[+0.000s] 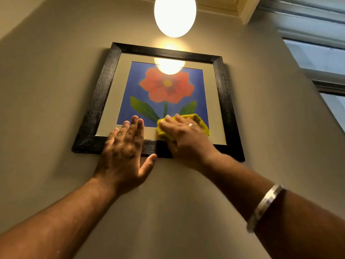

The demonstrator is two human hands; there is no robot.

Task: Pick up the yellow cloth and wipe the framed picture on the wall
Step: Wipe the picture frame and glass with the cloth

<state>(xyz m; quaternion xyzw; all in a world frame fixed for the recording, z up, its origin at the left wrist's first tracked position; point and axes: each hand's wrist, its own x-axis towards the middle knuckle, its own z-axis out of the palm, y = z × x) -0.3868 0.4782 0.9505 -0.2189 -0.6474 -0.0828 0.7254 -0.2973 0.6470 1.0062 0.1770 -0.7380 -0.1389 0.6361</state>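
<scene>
A framed picture (222, 94) with a black frame hangs on the beige wall above me; it shows a red flower on blue. My right hand (184, 136) presses a bunched yellow cloth (200, 122) against the glass at the picture's lower middle, just above the bottom rail. Most of the cloth is hidden under the hand. My left hand (124, 148) lies flat with fingers spread on the lower left of the frame, its thumb under the bottom rail.
A glowing round lamp (175, 14) hangs just above the picture and reflects in the glass. A window with a metal frame (317, 58) is on the right. Bare wall (46, 90) surrounds the picture. A metal bangle (265, 206) is on my right forearm.
</scene>
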